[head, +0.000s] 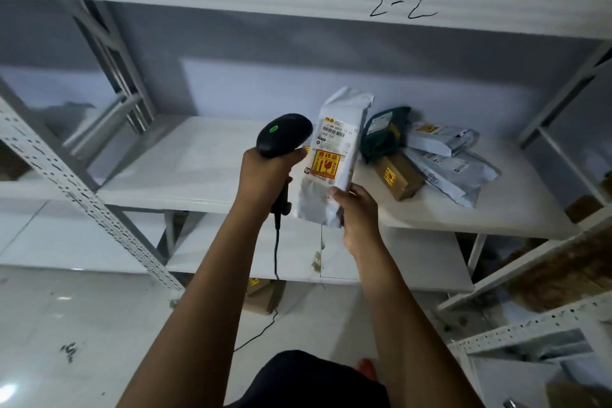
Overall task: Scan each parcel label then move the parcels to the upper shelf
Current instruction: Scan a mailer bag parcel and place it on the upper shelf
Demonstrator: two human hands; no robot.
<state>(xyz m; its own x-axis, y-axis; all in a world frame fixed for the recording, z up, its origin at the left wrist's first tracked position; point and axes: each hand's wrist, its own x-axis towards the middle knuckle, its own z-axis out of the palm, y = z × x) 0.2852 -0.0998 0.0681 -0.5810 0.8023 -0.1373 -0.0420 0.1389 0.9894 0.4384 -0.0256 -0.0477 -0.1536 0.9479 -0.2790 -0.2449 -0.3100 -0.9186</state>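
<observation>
A white parcel (334, 156) stands nearly upright over the middle shelf (198, 169), label facing the camera, its lower edge pinched by the right hand (356, 212). The left hand (261, 172) grips one black scanner (284, 134). Behind, four or perhaps five piled parcels (440, 159) lie flat.

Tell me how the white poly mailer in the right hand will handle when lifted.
Probably light: the right hand holds the white poly mailer upright by its lower edge. Likely fairly stiff, since it stands without drooping. Its yellow fragile sticker suggests gentle placing.

Bare left hand (265, 172), right hand (356, 212); dark garment (308, 381).
</observation>
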